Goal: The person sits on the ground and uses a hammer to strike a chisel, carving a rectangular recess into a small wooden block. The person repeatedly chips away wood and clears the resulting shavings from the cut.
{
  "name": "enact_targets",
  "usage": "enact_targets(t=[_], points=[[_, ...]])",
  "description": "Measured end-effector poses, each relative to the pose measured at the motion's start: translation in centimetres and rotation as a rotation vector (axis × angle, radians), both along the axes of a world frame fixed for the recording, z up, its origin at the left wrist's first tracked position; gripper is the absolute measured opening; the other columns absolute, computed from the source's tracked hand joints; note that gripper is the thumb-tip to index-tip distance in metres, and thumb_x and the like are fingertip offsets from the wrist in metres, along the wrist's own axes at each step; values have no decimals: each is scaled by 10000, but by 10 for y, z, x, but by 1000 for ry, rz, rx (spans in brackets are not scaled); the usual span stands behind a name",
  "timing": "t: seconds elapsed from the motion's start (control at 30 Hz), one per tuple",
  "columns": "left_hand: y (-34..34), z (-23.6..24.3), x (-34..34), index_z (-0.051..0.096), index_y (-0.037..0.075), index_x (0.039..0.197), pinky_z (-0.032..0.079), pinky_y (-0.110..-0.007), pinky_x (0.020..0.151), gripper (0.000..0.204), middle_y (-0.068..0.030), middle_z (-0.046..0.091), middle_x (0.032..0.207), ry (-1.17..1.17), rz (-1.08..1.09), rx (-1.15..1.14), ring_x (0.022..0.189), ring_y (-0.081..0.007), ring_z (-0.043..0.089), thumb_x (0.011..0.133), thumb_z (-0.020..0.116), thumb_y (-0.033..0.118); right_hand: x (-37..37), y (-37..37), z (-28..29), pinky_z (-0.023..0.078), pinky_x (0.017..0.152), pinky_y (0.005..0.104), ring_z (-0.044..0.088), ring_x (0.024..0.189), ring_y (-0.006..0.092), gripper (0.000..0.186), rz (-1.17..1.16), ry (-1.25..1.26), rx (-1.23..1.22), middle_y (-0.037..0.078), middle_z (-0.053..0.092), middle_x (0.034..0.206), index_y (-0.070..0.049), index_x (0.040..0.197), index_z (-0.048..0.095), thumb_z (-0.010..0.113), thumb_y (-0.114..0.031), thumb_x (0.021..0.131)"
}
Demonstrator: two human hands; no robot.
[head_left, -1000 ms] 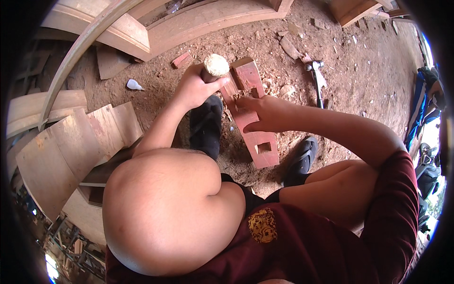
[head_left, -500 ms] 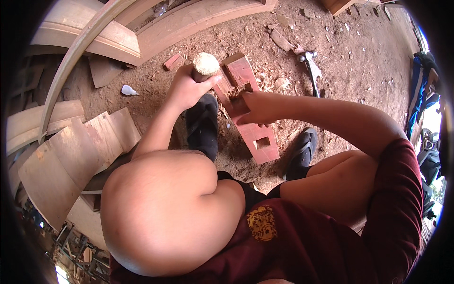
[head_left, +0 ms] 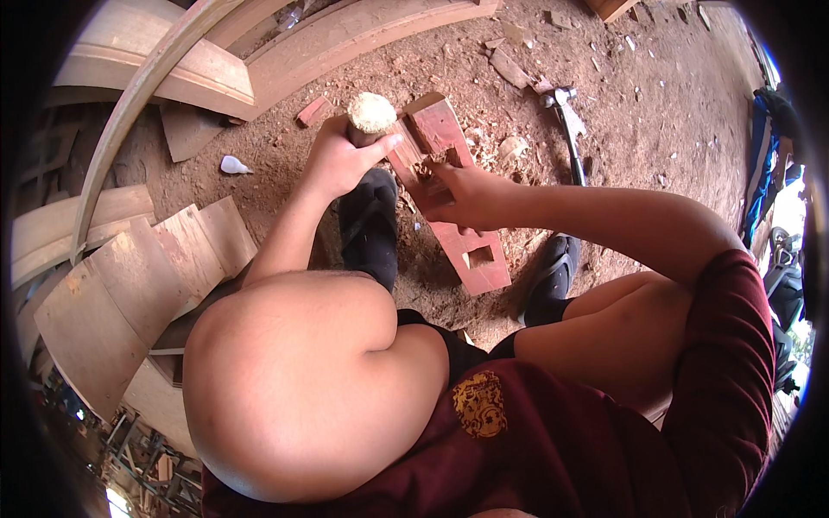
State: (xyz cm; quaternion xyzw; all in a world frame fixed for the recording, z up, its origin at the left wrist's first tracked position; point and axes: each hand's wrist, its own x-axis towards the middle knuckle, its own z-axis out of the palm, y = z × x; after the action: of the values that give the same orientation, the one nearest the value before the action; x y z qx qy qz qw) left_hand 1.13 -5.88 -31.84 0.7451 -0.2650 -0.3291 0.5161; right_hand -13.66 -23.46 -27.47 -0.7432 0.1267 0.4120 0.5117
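My left hand (head_left: 335, 161) is closed round the thick wooden handle of a chisel (head_left: 371, 116), whose round top is pale and frayed. Its blade is hidden from sight. Between my feet lies a reddish wooden beam (head_left: 453, 246) with square mortises cut into it, one of them near its close end. My right hand (head_left: 471, 197) rests over the middle of this beam, thumb and fingers apart, fingertips at a rough recess with wood chips. To the right of the beam, a hammer (head_left: 566, 134) with a dark handle and metal head lies on the ground.
Shavings (head_left: 511, 149) and chips litter the dirt floor. A small white plastic bottle (head_left: 233, 165) and a reddish offcut (head_left: 314, 110) lie left of the beam. Pale curved boards (head_left: 104, 302) stack up at the left, and large wooden frame pieces (head_left: 345, 43) stand at the far side.
The fingers of my right hand have shifted slightly up along the beam's recess. My left hand keeps its hold on the chisel; the beam stays in place.
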Motion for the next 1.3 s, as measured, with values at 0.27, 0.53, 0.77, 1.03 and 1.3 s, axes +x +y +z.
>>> enact_targets(t=[0.27,0.53,0.77,1.03,1.3], points=[[3,-11,4,673,-23,1081,507,-302,820,300,-74,712,996,23,11,-13,903,-134,650,821,743,108,8,2,7,491,460,304,626,584,156,581,-160,103,33,145,678,871,-20,1381,366,617,-275,923],[-7,-1,-3,683,-16,1042,513,-312,807,268,-78,720,963,14,-4,-62,886,-139,660,831,748,136,11,11,-6,441,428,275,531,518,108,587,-402,363,291,75,665,758,-80,1472,348,541,-273,953],[-8,2,-2,684,-12,1037,516,-316,799,262,-74,721,956,17,-12,-45,877,-138,661,835,748,141,-16,14,-9,451,436,259,543,499,107,580,-497,77,251,65,671,746,-77,1477,366,568,-268,967],[-6,1,-1,672,-23,1078,509,-308,828,285,-76,711,1002,24,-15,-20,921,-135,651,837,733,115,-5,21,-1,422,414,263,508,477,102,562,-597,184,235,83,662,768,-64,1456,318,534,-304,996],[-9,22,-7,661,-26,1173,491,-281,866,350,-68,701,1081,-9,-77,21,981,-114,624,835,716,47,4,32,-8,388,407,283,482,503,111,266,-944,386,390,49,600,723,-79,1217,502,439,-257,1030]])
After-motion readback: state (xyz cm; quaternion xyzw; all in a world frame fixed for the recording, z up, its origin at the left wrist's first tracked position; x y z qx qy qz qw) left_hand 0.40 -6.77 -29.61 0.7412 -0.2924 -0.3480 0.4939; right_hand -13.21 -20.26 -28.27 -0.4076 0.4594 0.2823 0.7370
